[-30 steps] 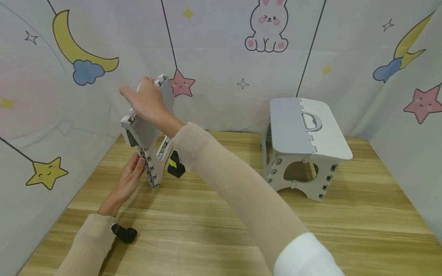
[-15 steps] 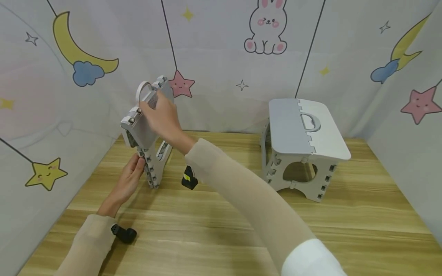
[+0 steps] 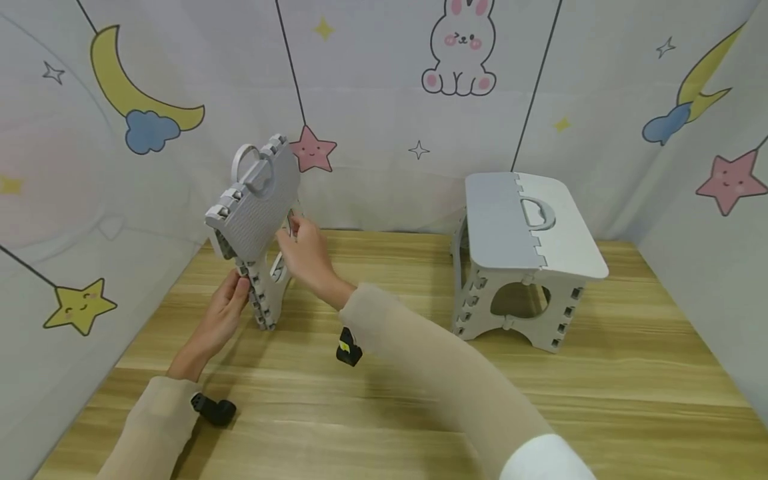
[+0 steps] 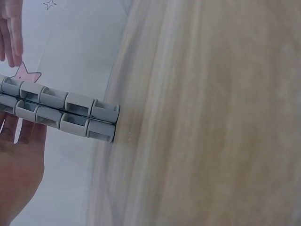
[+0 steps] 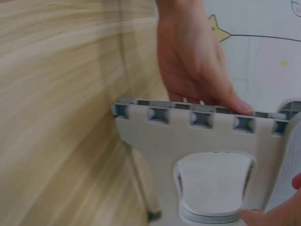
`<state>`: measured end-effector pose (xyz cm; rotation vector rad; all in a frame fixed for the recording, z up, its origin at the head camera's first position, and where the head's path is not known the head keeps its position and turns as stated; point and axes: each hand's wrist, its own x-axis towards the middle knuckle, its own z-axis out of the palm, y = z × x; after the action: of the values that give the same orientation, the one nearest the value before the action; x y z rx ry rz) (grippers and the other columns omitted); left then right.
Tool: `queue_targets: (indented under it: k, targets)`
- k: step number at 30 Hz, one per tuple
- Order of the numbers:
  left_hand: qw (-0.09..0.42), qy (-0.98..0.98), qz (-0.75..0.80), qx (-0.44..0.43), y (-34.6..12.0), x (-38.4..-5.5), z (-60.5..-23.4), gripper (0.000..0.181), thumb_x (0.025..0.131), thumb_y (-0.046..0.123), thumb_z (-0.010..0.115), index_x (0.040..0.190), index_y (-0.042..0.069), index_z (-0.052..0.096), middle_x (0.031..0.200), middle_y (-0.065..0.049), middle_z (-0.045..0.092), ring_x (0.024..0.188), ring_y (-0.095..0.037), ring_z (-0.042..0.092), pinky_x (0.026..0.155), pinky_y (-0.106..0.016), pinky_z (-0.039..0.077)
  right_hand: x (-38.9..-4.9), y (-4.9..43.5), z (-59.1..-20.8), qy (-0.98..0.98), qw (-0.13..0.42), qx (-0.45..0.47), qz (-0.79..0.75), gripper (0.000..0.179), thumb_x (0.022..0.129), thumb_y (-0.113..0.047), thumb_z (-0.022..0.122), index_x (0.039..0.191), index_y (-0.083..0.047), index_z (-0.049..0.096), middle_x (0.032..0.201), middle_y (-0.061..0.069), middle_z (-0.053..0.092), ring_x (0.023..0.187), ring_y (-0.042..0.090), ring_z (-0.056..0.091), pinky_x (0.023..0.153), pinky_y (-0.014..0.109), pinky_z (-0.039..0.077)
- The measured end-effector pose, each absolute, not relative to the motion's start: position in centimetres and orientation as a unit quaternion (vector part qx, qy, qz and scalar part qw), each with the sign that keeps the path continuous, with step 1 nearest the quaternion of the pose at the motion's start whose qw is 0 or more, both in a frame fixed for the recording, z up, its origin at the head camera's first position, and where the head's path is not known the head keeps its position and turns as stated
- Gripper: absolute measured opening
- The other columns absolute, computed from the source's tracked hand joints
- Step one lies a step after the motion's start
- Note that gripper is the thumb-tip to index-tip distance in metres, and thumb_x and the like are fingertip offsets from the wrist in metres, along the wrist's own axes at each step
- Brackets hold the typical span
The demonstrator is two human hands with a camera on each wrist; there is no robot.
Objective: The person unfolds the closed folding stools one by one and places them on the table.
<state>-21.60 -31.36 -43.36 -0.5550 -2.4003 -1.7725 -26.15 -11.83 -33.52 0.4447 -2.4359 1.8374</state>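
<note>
A light grey folding stool (image 3: 258, 213) stands on the table at the left, its two seat halves folded down and its carry handle (image 3: 245, 162) up on top. My left hand (image 3: 223, 310) grips the hinged edge of its leg panel, the thumb showing on top in the right wrist view. My right hand (image 3: 311, 257) is at the other side of the same stool, below the seat half. Its thumb (image 5: 263, 217) overlaps the border of the leg cutout in the right wrist view, and its fingers (image 4: 14, 37) look straight in the left wrist view.
A second folding stool (image 3: 534, 227), unfolded and upright, stands on the wood-grain table (image 3: 384, 393) to the right. A white curtain (image 3: 384, 87) with cartoon prints encloses the back and both sides. Black wrist cameras show at both sleeves.
My right hand has left the handle at the top of the left stool and come down along its right side to the leg. The left hand keeps its grip on the leg edge.
</note>
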Motion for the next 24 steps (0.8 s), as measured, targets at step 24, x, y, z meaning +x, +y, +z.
queue_targets:
  k: [24]
  targets:
    - [0.046, -0.775, -0.597, -0.204, -31.6, -21.7, -43.7, 0.050, 0.111, 0.023, 0.023, 0.159, 0.007, 0.017, 0.158, -0.019, 0.024, 0.144, -0.013, 0.028, 0.107, -0.013, 0.032, -25.0, -13.5, -39.0, -0.797, -0.017, 0.272, 0.539, 0.049, 0.089, -0.019, 0.075, 0.132, -0.003, 0.059, 0.124, 0.007, 0.062, 0.111, 0.010, 0.058, 0.089, 0.016, 0.046]
